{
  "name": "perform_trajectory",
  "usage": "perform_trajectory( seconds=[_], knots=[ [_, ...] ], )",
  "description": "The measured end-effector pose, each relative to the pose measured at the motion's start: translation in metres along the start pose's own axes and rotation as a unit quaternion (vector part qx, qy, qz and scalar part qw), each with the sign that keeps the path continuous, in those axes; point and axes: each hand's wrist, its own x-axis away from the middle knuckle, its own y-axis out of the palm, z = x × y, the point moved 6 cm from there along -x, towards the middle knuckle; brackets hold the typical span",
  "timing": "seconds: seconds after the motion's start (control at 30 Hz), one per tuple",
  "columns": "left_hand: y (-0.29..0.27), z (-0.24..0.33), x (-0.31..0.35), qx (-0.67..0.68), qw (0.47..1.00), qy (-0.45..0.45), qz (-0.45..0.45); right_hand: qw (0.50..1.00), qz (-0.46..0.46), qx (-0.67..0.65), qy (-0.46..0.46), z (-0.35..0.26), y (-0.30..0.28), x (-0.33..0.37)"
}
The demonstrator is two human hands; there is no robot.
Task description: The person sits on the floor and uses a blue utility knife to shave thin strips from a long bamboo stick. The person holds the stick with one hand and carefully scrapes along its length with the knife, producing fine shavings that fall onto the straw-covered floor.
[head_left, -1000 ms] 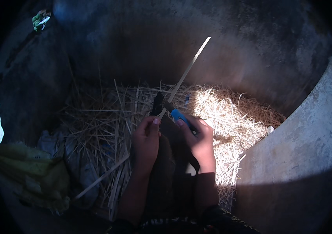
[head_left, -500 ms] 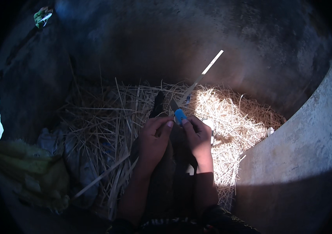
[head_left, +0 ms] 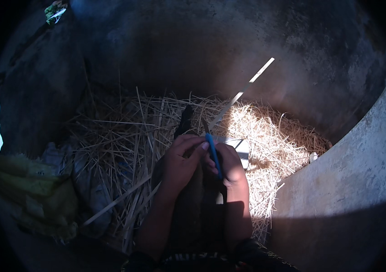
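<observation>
My right hand is closed around a knife with a blue handle. Its short dark blade points up and away from me. Close beside it, my left hand is closed in a pinch at the lower end of a long thin pale strip, which looks like split bamboo. The strip slants up to the far right, its tip catching sunlight. Fingers hide its lower end, so whether the blade touches it is unclear. Both hands are held over my dark-clothed lap.
Heaps of thin strips and shavings cover the ground ahead, brightly lit at right. A pale box-like object lies beyond my right hand. A yellowish-green sack sits at left. A grey wall curves behind, and a sunlit wall rises at right.
My right hand has turned the knife, so its blue handle now shows lengthwise and points toward me. The strip's far tip has shifted slightly right. My left hand stays nearly in place.
</observation>
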Motion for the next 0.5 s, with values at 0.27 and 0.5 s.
perform_trajectory(
  seconds=[0.27, 0.5],
  knots=[
    [0.0, -0.017, -0.004, 0.069, 0.997, 0.003, -0.029, 0.984, -0.113, -0.13, 0.042, 0.011, 0.002, -0.004],
    [-0.002, -0.022, -0.003, 0.111, 0.993, -0.034, -0.001, 0.998, -0.002, -0.028, -0.059, -0.004, 0.005, -0.002]
  ],
)
